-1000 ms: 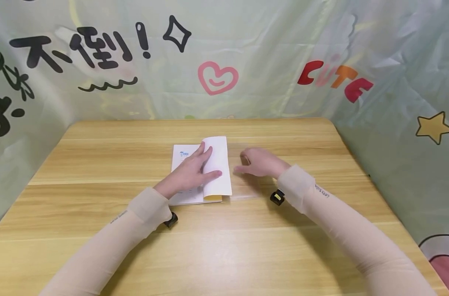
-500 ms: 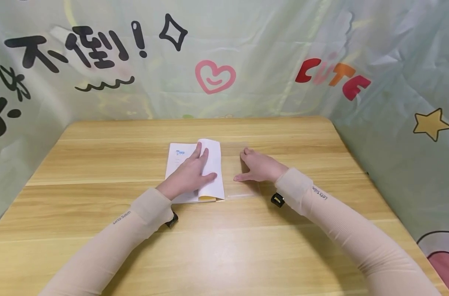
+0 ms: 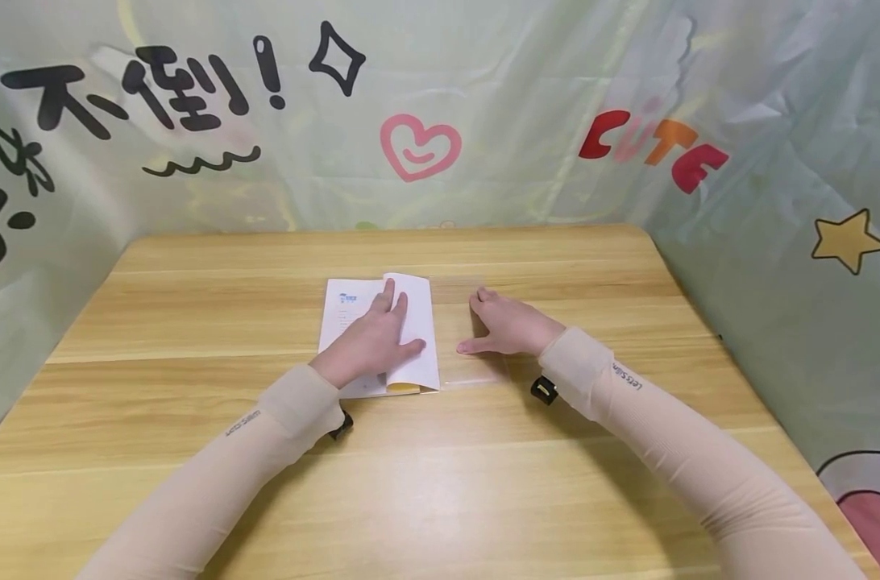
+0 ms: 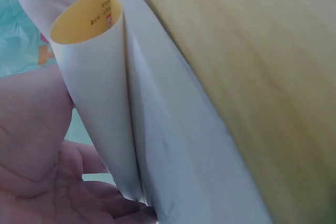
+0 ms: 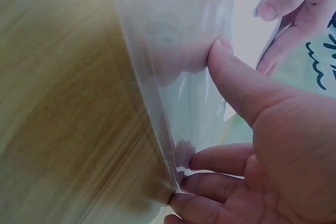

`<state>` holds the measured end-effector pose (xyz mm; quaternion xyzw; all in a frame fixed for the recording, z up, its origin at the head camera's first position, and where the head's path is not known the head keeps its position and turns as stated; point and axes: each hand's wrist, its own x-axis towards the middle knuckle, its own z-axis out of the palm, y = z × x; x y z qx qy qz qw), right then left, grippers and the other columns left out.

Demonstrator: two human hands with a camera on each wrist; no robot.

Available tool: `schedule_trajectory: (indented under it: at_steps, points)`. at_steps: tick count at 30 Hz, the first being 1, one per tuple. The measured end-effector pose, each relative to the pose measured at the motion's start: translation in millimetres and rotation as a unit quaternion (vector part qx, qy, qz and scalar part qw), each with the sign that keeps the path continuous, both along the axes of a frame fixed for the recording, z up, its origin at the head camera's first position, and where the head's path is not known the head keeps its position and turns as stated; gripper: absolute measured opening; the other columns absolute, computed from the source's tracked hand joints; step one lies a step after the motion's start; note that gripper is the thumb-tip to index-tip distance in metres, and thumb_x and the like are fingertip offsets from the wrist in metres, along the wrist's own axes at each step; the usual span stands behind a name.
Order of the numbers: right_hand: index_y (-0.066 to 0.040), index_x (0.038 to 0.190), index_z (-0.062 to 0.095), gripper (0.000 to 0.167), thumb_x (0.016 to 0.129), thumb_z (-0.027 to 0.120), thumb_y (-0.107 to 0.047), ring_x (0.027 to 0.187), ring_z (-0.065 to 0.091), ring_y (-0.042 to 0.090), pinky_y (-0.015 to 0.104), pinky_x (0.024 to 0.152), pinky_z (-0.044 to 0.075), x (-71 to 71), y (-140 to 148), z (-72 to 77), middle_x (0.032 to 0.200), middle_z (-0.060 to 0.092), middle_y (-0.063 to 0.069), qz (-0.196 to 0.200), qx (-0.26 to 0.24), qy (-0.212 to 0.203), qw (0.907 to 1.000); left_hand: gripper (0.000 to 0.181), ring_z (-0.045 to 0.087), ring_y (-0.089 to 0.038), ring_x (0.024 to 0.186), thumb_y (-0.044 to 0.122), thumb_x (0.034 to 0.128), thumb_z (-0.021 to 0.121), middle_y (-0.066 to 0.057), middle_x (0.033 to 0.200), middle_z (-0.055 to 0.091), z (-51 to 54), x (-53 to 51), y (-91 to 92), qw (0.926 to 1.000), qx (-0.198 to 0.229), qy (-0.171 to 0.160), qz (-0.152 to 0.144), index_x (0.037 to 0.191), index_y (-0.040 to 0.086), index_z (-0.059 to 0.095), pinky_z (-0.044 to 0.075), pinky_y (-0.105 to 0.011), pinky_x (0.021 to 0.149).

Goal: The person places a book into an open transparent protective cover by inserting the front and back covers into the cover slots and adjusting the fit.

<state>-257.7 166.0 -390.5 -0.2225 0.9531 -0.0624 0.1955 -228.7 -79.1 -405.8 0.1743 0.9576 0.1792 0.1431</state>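
Note:
A thin booklet [image 3: 338,322] lies near the table's middle, its white cover flap [image 3: 420,322] bent over with a yellow inner side [image 4: 86,14] showing. My left hand [image 3: 371,342] rests on the booklet and flap, fingers and thumb spread. In the left wrist view the flap bows up into a curve beside the pages. A clear plastic sleeve [image 3: 476,374] extends to the right from under or around the flap; which one I cannot tell. My right hand [image 3: 516,326] touches this film with thumb and fingertips apart, as the right wrist view shows, the fingers slightly bent.
The wooden table [image 3: 440,483] carries the booklet and sleeve. A printed cloth backdrop [image 3: 527,97] stands at the back and both sides. Small black wrist cameras [image 3: 544,390] hang under the cuffs.
My right hand has come down onto the film and its thumb has moved toward me. The booklet and flap have shifted slightly left with my left hand still on them; the view also shifted.

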Motion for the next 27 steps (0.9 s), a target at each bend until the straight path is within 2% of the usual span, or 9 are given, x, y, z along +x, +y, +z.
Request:
schedule_trajectory:
  at_steps: [7, 17, 21, 27]
  points:
    - [0.012, 0.164, 0.026, 0.107, 0.098, 0.073, -0.059, 0.164, 0.022, 0.045, 0.055, 0.134, 0.025, 0.8, 1.3, 0.2, 0.174, 0.018, 0.035, 0.001, -0.004, -0.007, 1.0, 0.093, 0.002, -0.041, 0.168, 0.049, 0.1078, 0.059, -0.021, 0.179, -0.013, -0.2, 1.4, 4.6, 0.9999, -0.008, -0.01, -0.003, 0.17, -0.002, 0.012, 0.036, -0.056, 0.128]
    - [0.011, 0.165, 0.023, 0.109, 0.101, 0.062, -0.068, 0.162, 0.025, 0.048, 0.06, 0.13, 0.031, 2.6, -3.4, -1.5, 0.174, 0.015, 0.034, -0.012, 0.006, -0.01, 0.9999, 0.091, 0.008, -0.049, 0.165, 0.05, 0.1088, 0.057, -0.026, 0.178, -0.009, -0.9, 2.6, 10.8, 0.9995, -0.03, 0.009, -0.007, 0.169, -0.004, 0.016, 0.034, -0.058, 0.129]
    - [0.011, 0.165, 0.024, 0.108, 0.101, 0.064, -0.065, 0.162, 0.025, 0.048, 0.059, 0.131, 0.03, 1.4, -2.6, -2.7, 0.174, 0.017, 0.035, -0.009, 0.003, -0.009, 0.9999, 0.09, 0.009, -0.05, 0.165, 0.05, 0.1087, 0.057, -0.026, 0.178, -0.008, -0.9, 1.8, 14.8, 0.9993, -0.037, 0.012, -0.001, 0.169, -0.005, 0.018, 0.031, -0.057, 0.131]
    - [0.01, 0.164, 0.03, 0.103, 0.099, 0.07, -0.06, 0.162, 0.027, 0.048, 0.057, 0.132, 0.028, 0.9, -1.3, -3.0, 0.172, 0.021, 0.037, -0.005, -0.014, -0.001, 0.9999, 0.089, 0.006, -0.051, 0.165, 0.049, 0.1089, 0.056, -0.027, 0.178, -0.008, 1.4, 3.2, 20.7, 0.9991, -0.041, 0.008, 0.003, 0.169, -0.005, 0.019, 0.034, -0.058, 0.129]
